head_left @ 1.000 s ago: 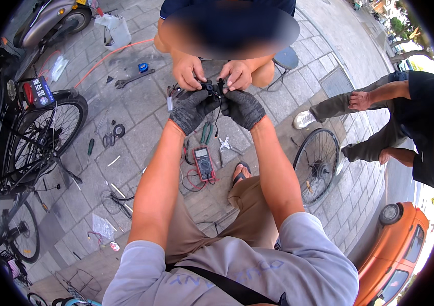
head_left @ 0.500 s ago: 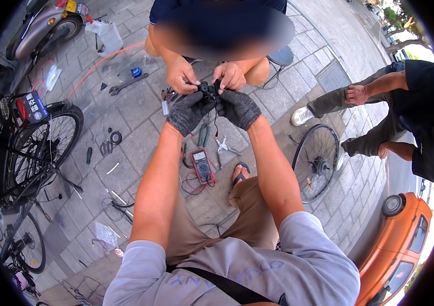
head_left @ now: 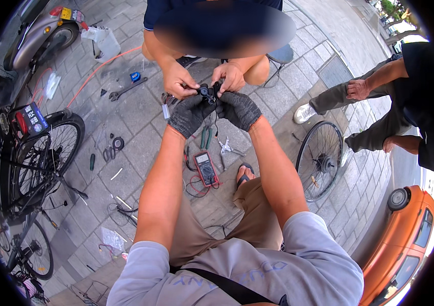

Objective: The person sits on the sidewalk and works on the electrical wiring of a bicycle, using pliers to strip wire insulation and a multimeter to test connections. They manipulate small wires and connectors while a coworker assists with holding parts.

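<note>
Both my hands wear dark grey knit gloves and meet in front of the person opposite me. My left hand (head_left: 188, 114) is closed on a small black round-faced part (head_left: 204, 92); its exact kind I cannot make out. Fingers of my right hand (head_left: 241, 110) pinch the same cluster from the other side, where a thin black cable (head_left: 216, 127) hangs down. The other person's left-side hand (head_left: 180, 81) and right-side hand (head_left: 229, 76) also grip the black piece from above. My fingertips are partly hidden behind it.
Below my hands lie a red multimeter (head_left: 206, 168), green-handled pliers (head_left: 206, 137) and silver pliers (head_left: 225, 147). A wrench (head_left: 127, 90) and black tape roll (head_left: 118, 143) lie leftward. A bicycle (head_left: 48, 148) stands left; a wheel (head_left: 306, 153) is right, near a standing person (head_left: 405, 97).
My gloved hands stay at the black part, with barely any shift. The view has tilted slightly, and the other person's hands remain on the piece.
</note>
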Demonstrator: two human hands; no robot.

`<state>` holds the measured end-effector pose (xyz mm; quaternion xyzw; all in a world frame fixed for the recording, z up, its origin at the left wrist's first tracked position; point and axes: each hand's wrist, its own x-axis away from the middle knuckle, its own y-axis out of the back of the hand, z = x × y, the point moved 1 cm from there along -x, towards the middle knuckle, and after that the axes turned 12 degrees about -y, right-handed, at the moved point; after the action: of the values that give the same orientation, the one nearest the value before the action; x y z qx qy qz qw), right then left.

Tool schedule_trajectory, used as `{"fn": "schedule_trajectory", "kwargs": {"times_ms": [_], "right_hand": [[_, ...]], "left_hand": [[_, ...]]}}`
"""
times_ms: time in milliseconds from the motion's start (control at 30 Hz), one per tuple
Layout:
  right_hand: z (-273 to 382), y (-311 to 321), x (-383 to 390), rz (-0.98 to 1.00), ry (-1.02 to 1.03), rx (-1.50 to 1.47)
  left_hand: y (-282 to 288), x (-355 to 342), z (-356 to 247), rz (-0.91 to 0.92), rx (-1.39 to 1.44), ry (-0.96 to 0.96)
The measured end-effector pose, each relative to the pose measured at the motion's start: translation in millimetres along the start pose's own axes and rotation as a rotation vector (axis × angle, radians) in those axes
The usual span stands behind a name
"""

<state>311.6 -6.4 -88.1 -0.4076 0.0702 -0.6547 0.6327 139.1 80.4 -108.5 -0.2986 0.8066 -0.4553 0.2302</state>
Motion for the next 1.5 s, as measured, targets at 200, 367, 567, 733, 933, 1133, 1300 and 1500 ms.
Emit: {"fn": "schedule_trajectory", "kwargs": {"times_ms": [200,367,567,733,933,1133,1300,1500], "right_hand": [[-1.2,6.9,0.3,-0.003,-0.012,-0.006],[-0.7,13.3,5.6,-0.003,-0.022,-0.008],[0.7,7.3,0.6,0.05,-0.014,-0.011],[1.4,9.1,3.8,0.069,0.004,-0.01],[5.9,2.2,10.9,0.094,0.001,0.007],[0.4,14.3,4.3,0.053,0.003,-0.024],[3.1,9.6,4.0,0.089,0.017,-0.039],[-0.3,28.3,11.3,0.011,0.043,-0.06]], "left_hand": [[-0.2,2.2,0.0,-0.048,-0.028,-0.011],[6.7,-1.4,13.8,-0.129,0.02,0.024],[73.7,-45.6,39.3,0.19,-0.361,-0.142],[107.2,-42.6,51.1,0.199,-0.539,-0.13],[121.0,-42.1,49.3,0.265,-0.835,-0.169],[111.2,-57.3,57.2,0.447,-0.603,-0.101],[110.2,-68.6,54.9,0.525,-0.539,-0.128],[27.2,-49.6,34.0,0.631,-1.042,-0.194]]}}
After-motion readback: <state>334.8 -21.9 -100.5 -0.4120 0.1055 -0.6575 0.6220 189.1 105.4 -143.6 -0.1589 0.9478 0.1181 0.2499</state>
